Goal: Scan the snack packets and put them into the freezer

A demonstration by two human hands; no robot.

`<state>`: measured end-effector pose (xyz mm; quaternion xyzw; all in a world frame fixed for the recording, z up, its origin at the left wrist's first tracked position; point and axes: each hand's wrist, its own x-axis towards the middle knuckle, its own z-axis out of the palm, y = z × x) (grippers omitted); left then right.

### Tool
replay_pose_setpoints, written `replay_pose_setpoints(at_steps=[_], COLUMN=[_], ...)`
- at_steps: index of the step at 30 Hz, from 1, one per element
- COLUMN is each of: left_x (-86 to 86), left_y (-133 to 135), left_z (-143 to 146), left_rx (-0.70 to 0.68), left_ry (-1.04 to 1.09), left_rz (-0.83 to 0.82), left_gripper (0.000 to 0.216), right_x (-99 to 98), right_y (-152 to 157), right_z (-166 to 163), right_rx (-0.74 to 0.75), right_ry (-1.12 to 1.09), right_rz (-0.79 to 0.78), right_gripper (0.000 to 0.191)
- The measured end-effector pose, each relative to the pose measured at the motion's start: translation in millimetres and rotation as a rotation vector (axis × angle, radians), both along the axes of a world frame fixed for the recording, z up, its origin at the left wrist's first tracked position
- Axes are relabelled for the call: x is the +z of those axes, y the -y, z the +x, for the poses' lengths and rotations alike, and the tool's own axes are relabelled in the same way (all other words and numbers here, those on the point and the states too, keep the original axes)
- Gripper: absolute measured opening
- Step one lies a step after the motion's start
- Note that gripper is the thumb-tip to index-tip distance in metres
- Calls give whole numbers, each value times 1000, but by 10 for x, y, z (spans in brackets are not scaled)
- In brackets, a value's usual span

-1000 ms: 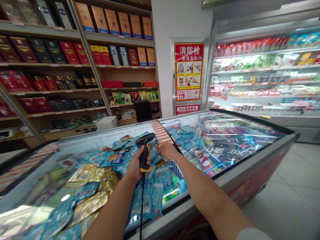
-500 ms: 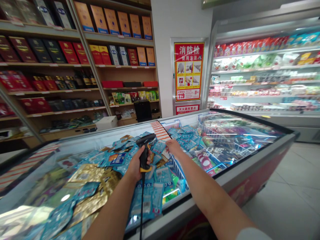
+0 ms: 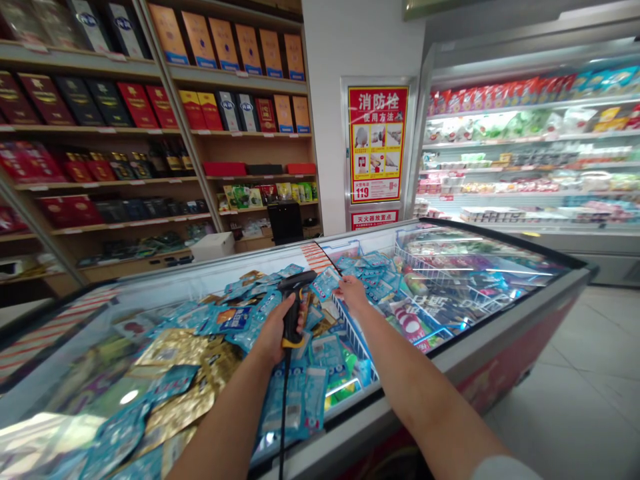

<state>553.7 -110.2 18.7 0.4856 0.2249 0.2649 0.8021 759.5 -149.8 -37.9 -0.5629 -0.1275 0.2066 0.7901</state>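
Observation:
My left hand is wrapped round the grip of a black barcode scanner with an orange band, its cable hanging down toward me. The scanner's head points right, over the open chest freezer. My right hand pinches a light blue packet and holds it lifted just in front of the scanner's head. Below both hands lies a heap of blue packets and gold packets.
A white wire divider splits the freezer; its right half lies under a glass lid with more packets. Wooden shelves of boxed goods stand behind, a red fire notice on the wall, an open chiller at right.
My right hand has picked a blue packet out of the heap and raised it to the right, in front of the scanner. The scanner has shifted slightly right.

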Motion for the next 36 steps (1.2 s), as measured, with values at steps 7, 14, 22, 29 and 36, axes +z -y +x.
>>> replay_pose_setpoints(at_steps=[7, 14, 22, 29, 36], left_x=[-22, -56, -54, -66, -47], left_y=[-8, -31, -24, -32, -24], left_z=[6, 22, 15, 17, 15], left_rx=[0, -5, 10, 5, 14], left_ry=[-6, 5, -6, 4, -1], left_rz=[32, 49, 65, 59, 44], left_gripper=[31, 33, 32, 32, 30], right_x=[29, 26, 35, 18, 113], right_y=[17, 23, 27, 21, 48], right_z=[-39, -46, -50, -42, 18], right_rx=[38, 39, 35, 29, -89], right_ry=[71, 81, 79, 84, 19], right_rz=[8, 14, 1, 16, 70], right_gripper=[1, 2, 3, 3, 4])
